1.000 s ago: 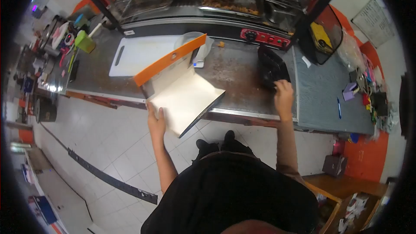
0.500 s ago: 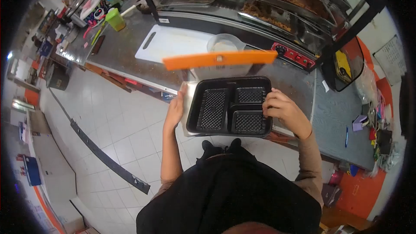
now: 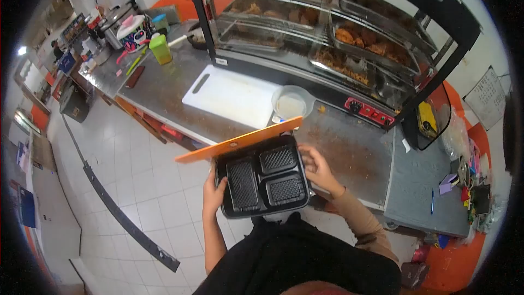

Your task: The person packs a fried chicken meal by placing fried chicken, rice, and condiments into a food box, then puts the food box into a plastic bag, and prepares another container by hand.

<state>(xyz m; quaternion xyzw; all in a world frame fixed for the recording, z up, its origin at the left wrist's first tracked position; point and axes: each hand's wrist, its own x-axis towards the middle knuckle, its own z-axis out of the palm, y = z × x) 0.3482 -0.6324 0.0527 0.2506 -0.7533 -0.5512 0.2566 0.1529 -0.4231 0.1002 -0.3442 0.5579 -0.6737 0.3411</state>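
Observation:
A black tray with three compartments is held in front of my body, over the floor by the counter edge. My left hand grips its left side, thumb on the rim. At the right rim, my right hand has its fingers wrapped round the edge. An orange panel stands up along the far side of the tray, seen nearly edge-on. What joins the panel to the tray is hidden.
On the counter lie a white cutting board and a round clear container. Behind them stands a glass food warmer with trays of food. A green cup is at the left.
The black tray, the orange panel and both hands have moved left and lower in view. The panel now slants. The view takes in more of the food warmer.

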